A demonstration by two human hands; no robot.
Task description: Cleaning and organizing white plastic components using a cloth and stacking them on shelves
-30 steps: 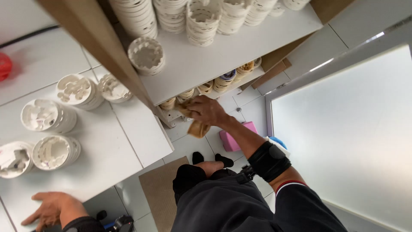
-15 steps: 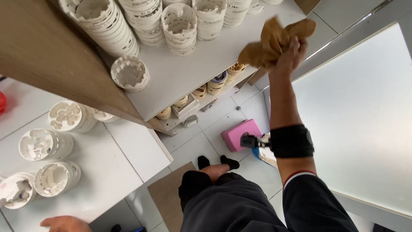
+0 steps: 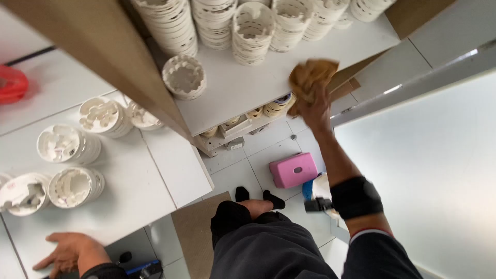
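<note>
My right hand (image 3: 316,106) is raised and grips a crumpled brown cloth (image 3: 311,75), pressing it against the front edge of a white shelf (image 3: 243,98). A black band sits on that wrist. On the shelf stand several stacks of white slotted plastic discs (image 3: 252,32), and a single disc (image 3: 184,77) lies in front of them. My left hand (image 3: 64,250) rests flat, fingers spread, on the white table (image 3: 129,191) at the lower left, holding nothing.
Several white discs (image 3: 68,144) lie on the table beside a red object (image 3: 11,84) at the far left. A wooden panel (image 3: 98,46) borders the shelf. Below, a pink box (image 3: 293,169) sits on the tiled floor near my feet; a frosted pane (image 3: 423,170) stands right.
My right hand rose from the lower shelf with the cloth, then came down and left onto the upper shelf's edge. The left hand stays on the table.
</note>
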